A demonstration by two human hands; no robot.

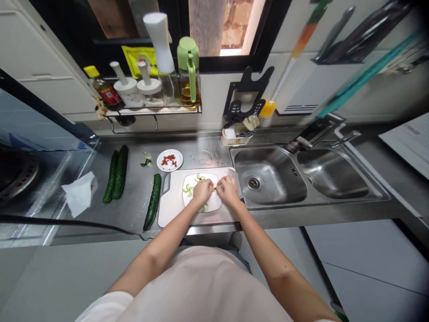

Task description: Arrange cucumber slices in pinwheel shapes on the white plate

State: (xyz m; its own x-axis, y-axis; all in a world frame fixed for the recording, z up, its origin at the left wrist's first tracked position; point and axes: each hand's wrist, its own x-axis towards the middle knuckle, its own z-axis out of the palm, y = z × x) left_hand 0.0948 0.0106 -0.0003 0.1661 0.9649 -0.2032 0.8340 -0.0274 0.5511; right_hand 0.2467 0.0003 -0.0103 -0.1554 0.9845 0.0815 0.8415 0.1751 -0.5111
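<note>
My left hand (203, 191) and my right hand (229, 189) come together over a white square plate (209, 203). Between their pinched fingertips shows a small pale-green cucumber slice (215, 187), partly hidden by the fingers. Other thin cucumber slices (187, 190) lie in little curved groups on the plate, at its left, top and bottom edges. Under the plate is a white cutting board (171, 208) with a grey handle slot. A round white saucer (160, 162) behind the board holds small red pieces (170, 160).
A whole cucumber (153, 201) lies left of the board, and two more cucumbers (116, 174) farther left. Cucumber scraps (146, 159) and a crumpled tissue (79, 193) are on the counter. A double sink (268, 172) lies right. Bottles stand on a wire rack (154, 112) at the back.
</note>
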